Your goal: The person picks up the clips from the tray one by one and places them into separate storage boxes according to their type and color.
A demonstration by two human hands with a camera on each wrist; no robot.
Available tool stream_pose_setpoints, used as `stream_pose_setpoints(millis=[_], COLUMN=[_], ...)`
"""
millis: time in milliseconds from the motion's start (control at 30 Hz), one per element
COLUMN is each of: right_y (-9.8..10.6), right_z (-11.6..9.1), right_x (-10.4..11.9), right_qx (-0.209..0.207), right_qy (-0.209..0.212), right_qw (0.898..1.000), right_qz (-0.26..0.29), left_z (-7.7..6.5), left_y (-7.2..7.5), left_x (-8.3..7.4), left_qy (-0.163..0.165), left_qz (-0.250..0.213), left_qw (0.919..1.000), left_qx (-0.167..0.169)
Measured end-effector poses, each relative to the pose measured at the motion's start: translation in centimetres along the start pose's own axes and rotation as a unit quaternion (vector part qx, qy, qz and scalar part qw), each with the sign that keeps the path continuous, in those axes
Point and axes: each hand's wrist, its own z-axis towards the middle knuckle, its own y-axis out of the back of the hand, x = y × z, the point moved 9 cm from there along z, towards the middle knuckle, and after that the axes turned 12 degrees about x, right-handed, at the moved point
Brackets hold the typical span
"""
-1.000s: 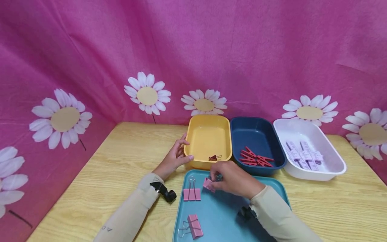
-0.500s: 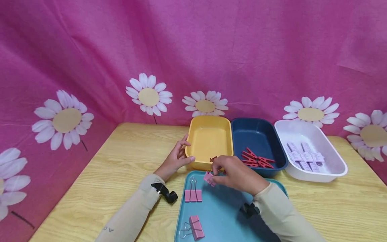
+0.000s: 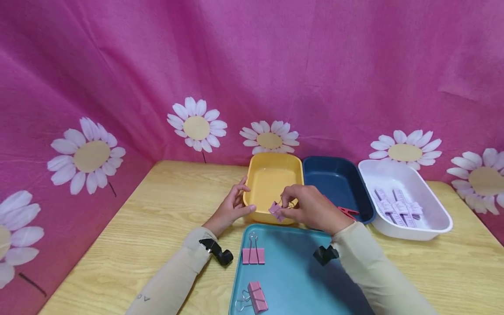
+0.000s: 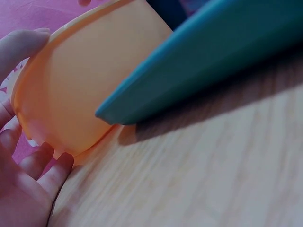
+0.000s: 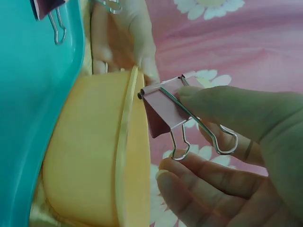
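My right hand [image 3: 315, 209] pinches a pink binder clip [image 3: 276, 211] over the front rim of the yellow bin [image 3: 271, 180]. In the right wrist view the thumb presses the binder clip [image 5: 165, 109], and its wire handles point toward the fingers. My left hand [image 3: 229, 210] holds the bin's near left corner. Seen from the left wrist, its thumb lies at the bin's rim and the other fingertips rest low against the wall. Two more pink binder clips lie on the teal tray [image 3: 291, 271]: one near its far left corner [image 3: 253, 256], one closer to me [image 3: 257, 297].
Right of the yellow bin stands a navy bin [image 3: 334, 179] with red clothespins [image 3: 348, 213], partly hidden by my right hand. Beyond it a white bin [image 3: 441, 218] contains rolled or folded pale measuring tapes [image 3: 399, 208]. A pink flowered cloth [image 3: 334, 78] hangs behind the wooden table [image 3: 189, 188].
My right hand has lifted the pink binder clip off the teal tray and carried it forward to the yellow bin's front rim. The left hand stays at the bin's corner.
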Motion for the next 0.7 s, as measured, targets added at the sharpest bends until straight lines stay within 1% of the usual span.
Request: stream_pose_setpoints(millis=[67,200,300,433,700], right_y=[0.1,0.2,0.2,0.3,0.4], right_z=[0.3,1.0,1.5,2.0,2.7], right_x=[-0.5,-1.4,-2.1,-2.9,-3.6], right_qx=[-0.004,-0.015,-0.023,-0.029,-0.040], right_qy=[-0.013,-0.020,-0.022,-0.037,-0.052], right_qw=[1.000,1.000,0.999,0.999,0.996], right_qz=[-0.001,-0.002,-0.009,-0.020,-0.054], left_z=[0.0,-0.1,-0.1,-0.1,-0.1], left_y=[-0.1,-0.1,0.0,-0.1,0.0], left_x=[0.1,0.2,0.3,0.2,0.0], left_qy=[-0.002,-0.008,-0.005,-0.002,-0.007], left_qz=[-0.004,-0.010,-0.011,-0.010,-0.008], left_qw=[1.0000,0.9999,0.9999,0.9999,0.9999], left_qx=[0.004,0.005,0.005,0.008,0.005])
